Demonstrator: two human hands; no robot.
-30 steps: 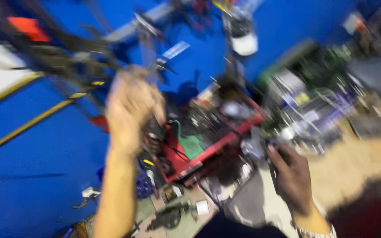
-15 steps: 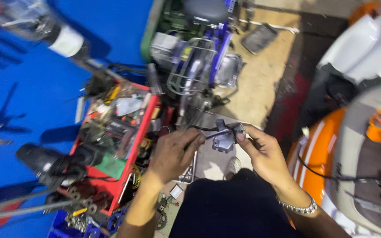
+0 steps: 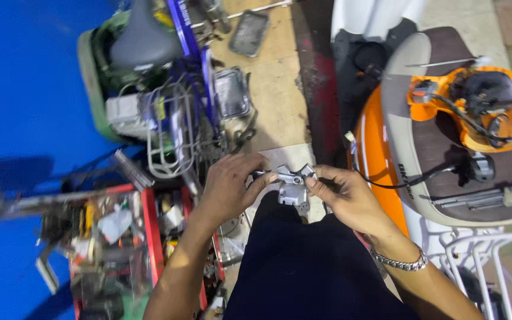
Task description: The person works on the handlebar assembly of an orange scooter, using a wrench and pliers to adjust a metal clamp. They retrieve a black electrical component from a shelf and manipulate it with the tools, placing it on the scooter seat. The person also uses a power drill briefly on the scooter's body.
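Observation:
Both my hands meet over my dark-trousered lap on a small grey metal lever part (image 3: 293, 185). My left hand (image 3: 229, 188) pinches its left end, where a thin dark pin sticks out. My right hand (image 3: 345, 195), with a silver chain bracelet at the wrist, grips the right end with thumb and fingers. The part's lower body hangs between the two hands, above my knee.
A red tool tray (image 3: 149, 237) full of tools stands at the lower left against a blue wall (image 3: 25, 89). A blue motorbike (image 3: 179, 95) with a wire basket is ahead. An orange and beige scooter (image 3: 445, 124) with open handlebar wiring is at the right.
My view swung from the blue wall and tool tray toward the floor and scooter. My left hand came down from the tools and joined my right hand on the metal part.

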